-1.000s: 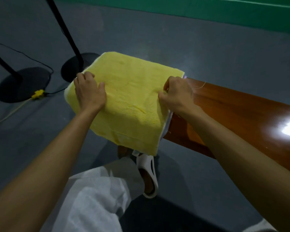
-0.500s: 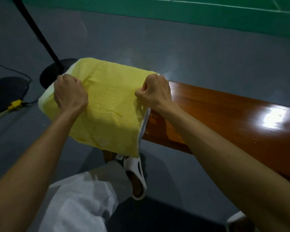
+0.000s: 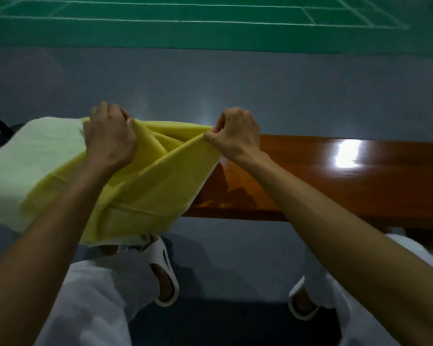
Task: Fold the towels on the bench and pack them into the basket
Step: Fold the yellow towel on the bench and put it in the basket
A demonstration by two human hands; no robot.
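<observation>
- Gripping the yellow towel [image 3: 148, 191] along its top edge, the left hand [image 3: 109, 138] bunches a fistful of cloth while the right hand [image 3: 235, 132] pinches a corner between thumb and fingers.
- Both hands are closed on the towel and held apart, which pulls that edge taut between them; this looks like a way to raise one layer and line it up for a fold.
- The towel's lower part drapes over the left end of the bench [image 3: 323, 176] and hangs off the near side, so the bench carries the weight while the top layer is worked.
- A paler cloth [image 3: 35, 156] lies under and to the left of it; I cannot tell whether it is a second towel or this one's other face.
- Count: two hands, one yellow towel in hand, one paler cloth, one bench, two white slippers [image 3: 164, 273].
- No basket is in view, so packing appears not yet begun.
</observation>
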